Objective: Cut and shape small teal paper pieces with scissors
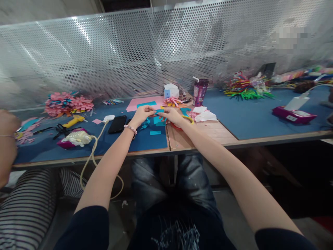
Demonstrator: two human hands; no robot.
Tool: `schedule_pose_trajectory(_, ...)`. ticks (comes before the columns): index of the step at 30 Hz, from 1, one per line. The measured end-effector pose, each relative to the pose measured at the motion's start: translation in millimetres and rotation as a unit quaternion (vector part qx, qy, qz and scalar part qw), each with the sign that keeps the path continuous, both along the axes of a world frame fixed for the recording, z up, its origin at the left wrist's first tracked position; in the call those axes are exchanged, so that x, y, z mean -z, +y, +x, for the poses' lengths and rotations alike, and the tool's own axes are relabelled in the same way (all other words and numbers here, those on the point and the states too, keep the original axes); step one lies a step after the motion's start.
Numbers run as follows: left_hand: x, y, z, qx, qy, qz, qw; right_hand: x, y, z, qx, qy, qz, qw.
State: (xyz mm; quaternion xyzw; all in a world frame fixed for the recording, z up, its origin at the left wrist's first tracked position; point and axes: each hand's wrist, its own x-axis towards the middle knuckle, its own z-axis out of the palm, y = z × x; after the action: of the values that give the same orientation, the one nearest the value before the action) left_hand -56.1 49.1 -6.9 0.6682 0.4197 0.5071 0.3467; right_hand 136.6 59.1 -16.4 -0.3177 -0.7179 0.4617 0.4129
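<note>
Both hands meet over the blue mat, pinching a small blue paper piece (159,111) between them. My left hand (143,115) holds its left end with closed fingers. At its right end, my right hand (170,115) grips it between thumb and fingers. Below the hands lie more blue paper pieces, one of them a small strip (155,133) near the mat's front edge. Behind them is a pink sheet (132,104) with a blue strip (146,103) on it. Yellow-and-red scissor handles (188,119) show partly beneath my right wrist.
A black phone (117,124), a yellow glue gun (73,121) and a cream cable (94,149) lie to the left. A purple cup (200,92) stands behind white tissues (206,115). Another person's arm (7,146) reaches in at far left.
</note>
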Motion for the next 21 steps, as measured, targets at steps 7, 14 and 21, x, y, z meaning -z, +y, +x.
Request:
schedule_pose_trajectory(7, -1.6, -1.1, 0.7, -0.001, 0.003, 0.011, 1.000, 0.3, 0.6, -0.4, -0.006, 0.008, -0.016, 1.000)
schedule_pose_trajectory(14, -0.6, -1.3, 3.2, 0.002, 0.000, 0.022, 1.000, 0.0, -0.1, -0.6, 0.002, 0.013, -0.026, 1.000)
schedule_pose_trajectory(21, -1.2, -0.6, 1.7, -0.004, 0.001, 0.022, 1.000, -1.3, -0.6, 0.6, 0.003, 0.014, -0.018, 1.000)
